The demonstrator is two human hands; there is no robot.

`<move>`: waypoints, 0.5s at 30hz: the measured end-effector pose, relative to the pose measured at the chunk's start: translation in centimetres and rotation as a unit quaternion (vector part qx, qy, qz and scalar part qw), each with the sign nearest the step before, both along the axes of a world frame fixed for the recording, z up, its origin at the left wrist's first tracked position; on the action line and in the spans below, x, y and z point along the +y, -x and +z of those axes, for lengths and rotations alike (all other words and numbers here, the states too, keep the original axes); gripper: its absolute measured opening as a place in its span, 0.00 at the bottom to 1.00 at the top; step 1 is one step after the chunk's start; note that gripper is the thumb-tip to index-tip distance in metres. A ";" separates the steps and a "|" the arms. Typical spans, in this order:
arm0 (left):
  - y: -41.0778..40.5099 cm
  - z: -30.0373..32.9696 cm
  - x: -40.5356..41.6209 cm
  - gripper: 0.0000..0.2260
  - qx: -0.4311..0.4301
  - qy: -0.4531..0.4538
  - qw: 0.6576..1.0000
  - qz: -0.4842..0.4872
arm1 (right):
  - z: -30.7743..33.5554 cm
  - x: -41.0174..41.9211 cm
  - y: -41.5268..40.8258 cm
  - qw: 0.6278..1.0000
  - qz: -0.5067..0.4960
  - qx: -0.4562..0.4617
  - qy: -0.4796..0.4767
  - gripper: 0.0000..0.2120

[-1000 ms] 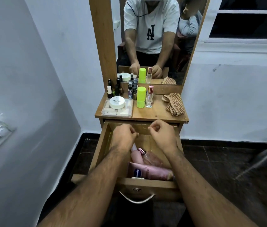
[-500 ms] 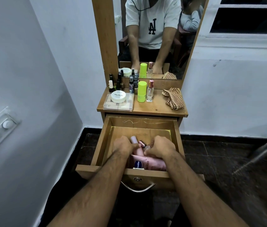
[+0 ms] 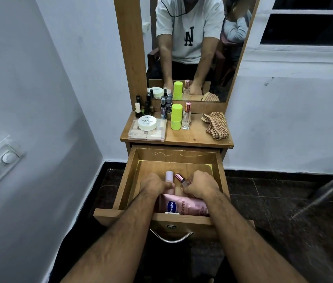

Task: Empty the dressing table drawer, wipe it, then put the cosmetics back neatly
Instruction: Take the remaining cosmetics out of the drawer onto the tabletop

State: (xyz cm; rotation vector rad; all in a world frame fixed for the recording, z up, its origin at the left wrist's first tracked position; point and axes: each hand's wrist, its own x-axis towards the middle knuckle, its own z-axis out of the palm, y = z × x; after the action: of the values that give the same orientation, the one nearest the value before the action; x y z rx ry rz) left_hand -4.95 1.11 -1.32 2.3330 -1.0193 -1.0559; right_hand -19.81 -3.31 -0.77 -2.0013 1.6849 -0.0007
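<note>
Wooden drawer (image 3: 128, 180), pulled fully open at frame centre below the worktop (image 3: 194, 137), holds a pink Vaseline tube (image 3: 184, 206) lying crosswise at its near end. Behind it, long axes running front to back, caps toward the mirror, lie a pale pink bottle (image 3: 169, 176) and a rose-capped glass bottle (image 3: 182, 179). Left hand (image 3: 154, 184) grips the pink bottle, right hand (image 3: 201, 185) curls round the glass bottle; both sat much the same half a second earlier.
</note>
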 end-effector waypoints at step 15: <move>-0.9 -0.5 -0.1 0.28 0.111 0.109 0.984 -0.082 | -0.2 -0.2 -0.1 0.999 -0.013 -0.019 0.031 0.13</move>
State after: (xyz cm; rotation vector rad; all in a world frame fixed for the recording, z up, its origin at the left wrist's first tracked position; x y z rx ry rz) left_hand -4.00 1.05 -1.78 1.9360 -1.1894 -1.1702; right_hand -19.70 -3.55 -0.98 -2.0122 1.7056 -0.1005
